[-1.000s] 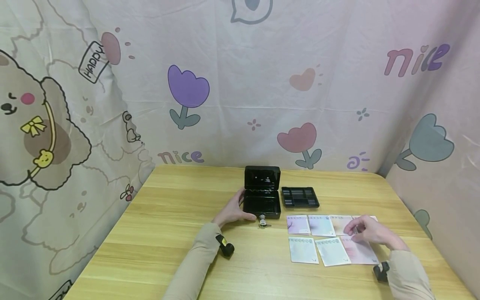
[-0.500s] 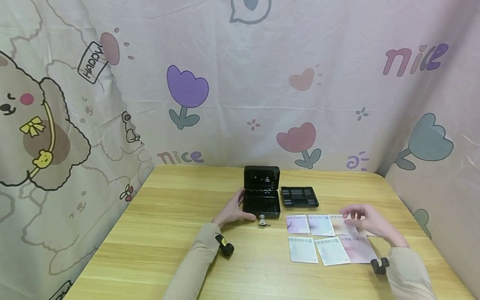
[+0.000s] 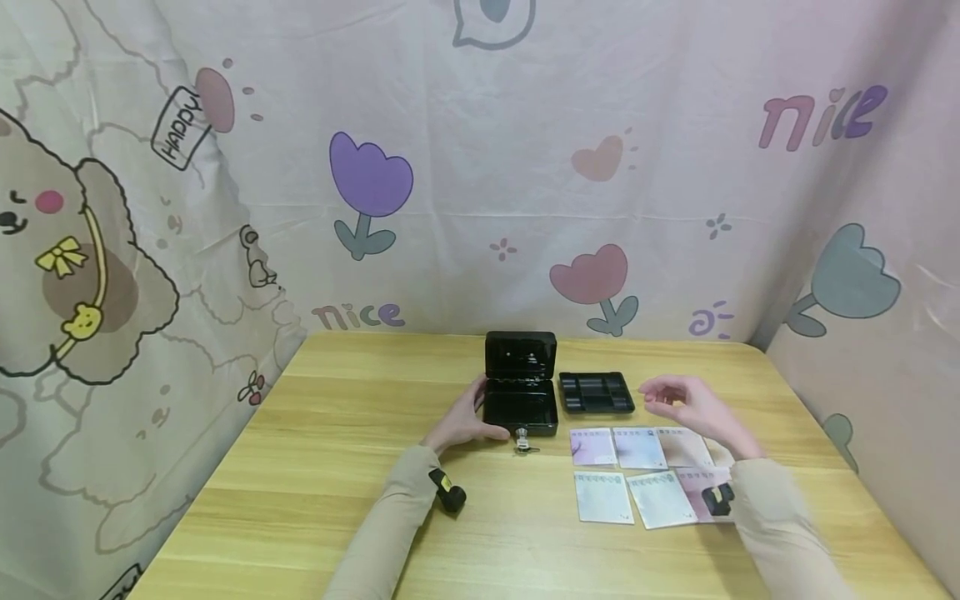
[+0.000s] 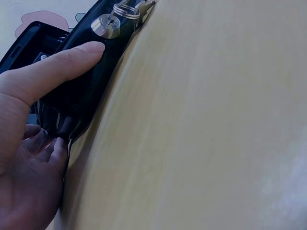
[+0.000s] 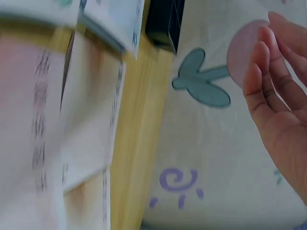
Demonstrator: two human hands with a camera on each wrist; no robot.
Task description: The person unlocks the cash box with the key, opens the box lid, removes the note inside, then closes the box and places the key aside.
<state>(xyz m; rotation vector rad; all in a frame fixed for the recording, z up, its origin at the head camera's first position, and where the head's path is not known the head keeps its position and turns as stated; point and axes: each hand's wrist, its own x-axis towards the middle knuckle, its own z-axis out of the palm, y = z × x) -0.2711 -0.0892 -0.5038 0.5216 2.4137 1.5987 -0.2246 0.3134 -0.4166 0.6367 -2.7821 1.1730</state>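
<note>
A small black cash box (image 3: 520,407) stands on the table with its lid raised. My left hand (image 3: 463,422) grips its left front corner, thumb along the front and the other fingers at the side. In the left wrist view, the thumb tip lies just below the round silver lock (image 4: 106,26), where a key ring (image 4: 126,10) hangs. Right of the box sits a black compartment tray (image 3: 596,408). My right hand (image 3: 693,410) hovers to the tray's right, fingers loosely bent and holding nothing in the right wrist view (image 5: 280,91).
Two rows of pastel printed paper stacks lie in front of the tray, among them a purple one (image 3: 592,447), a blue one (image 3: 639,447) and a pale green one (image 3: 603,497). My right forearm covers part of the pink stack (image 3: 697,487). A patterned cloth (image 3: 450,275) hangs behind the table.
My right hand has lifted off the stacks at the right and moved left and away from me, toward the tray. My left hand stays on the cash box.
</note>
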